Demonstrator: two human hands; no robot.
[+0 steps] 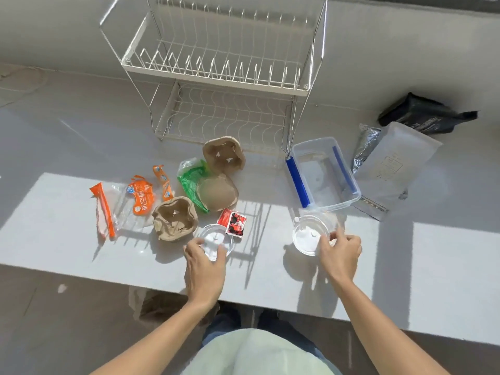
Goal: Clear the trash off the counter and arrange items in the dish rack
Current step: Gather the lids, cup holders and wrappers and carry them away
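Note:
A white two-tier wire dish rack [216, 74] stands at the back of the counter, holding nothing. My left hand [204, 269] grips the near rim of a small clear glass dish [217, 236]. My right hand [341, 253] pinches the right edge of a second clear glass dish [307, 236]. Trash lies between the dishes and the rack: several crumpled brown paper cup holders [173, 219], a green wrapper [190, 180], orange-and-clear wrappers [140, 198] and a small red sachet [232, 221].
A clear plastic container with blue clips [322, 174] sits right of the rack. Behind it lie a translucent white pouch [397, 161], a silver foil bag [365, 147] and a black bag [422, 115]. The counter's front edge [270, 307] runs just before my body.

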